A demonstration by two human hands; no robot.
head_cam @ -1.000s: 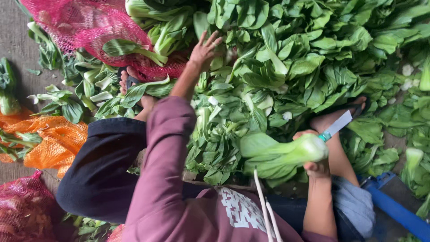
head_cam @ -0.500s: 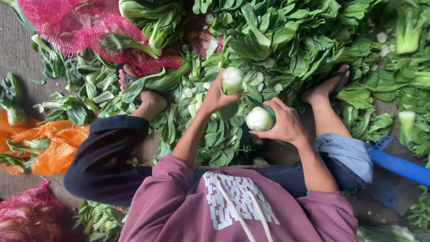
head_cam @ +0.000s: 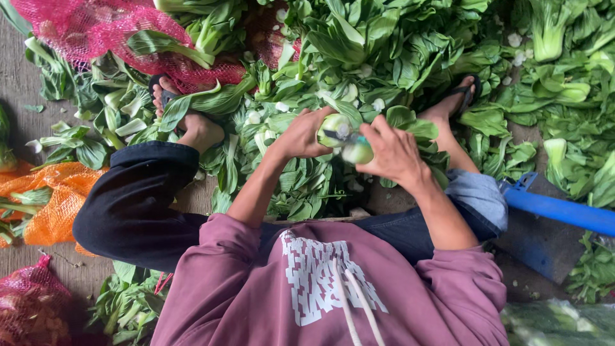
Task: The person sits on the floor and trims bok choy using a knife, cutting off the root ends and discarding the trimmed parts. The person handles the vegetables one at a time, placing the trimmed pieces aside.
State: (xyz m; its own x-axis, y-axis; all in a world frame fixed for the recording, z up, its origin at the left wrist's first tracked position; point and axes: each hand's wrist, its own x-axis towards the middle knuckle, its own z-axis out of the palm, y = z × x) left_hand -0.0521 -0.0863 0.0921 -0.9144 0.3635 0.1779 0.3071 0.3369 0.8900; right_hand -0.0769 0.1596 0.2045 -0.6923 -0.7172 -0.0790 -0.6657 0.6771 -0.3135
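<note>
My left hand (head_cam: pixel 300 136) grips a pale green bok choy head (head_cam: pixel 333 127) by its stem end. Close beside it, my right hand (head_cam: pixel 392 154) is closed on a small knife (head_cam: pixel 338 136) and on a second pale bok choy piece (head_cam: pixel 357 152). The blade lies against the cut base of the head in my left hand. Both hands meet over a thick heap of loose bok choy (head_cam: pixel 397 45), between my knees. My sandalled feet (head_cam: pixel 192 122) rest among the leaves.
A pink mesh sack (head_cam: pixel 83 29) lies at the top left and an orange mesh sack (head_cam: pixel 51 198) at the left. Another reddish sack (head_cam: pixel 32 307) is at the bottom left. A blue bar (head_cam: pixel 564 211) crosses the right side.
My left hand reached into the heap, came back with a bok choy, and both hands closed together. The knife now sits at the stem base.
</note>
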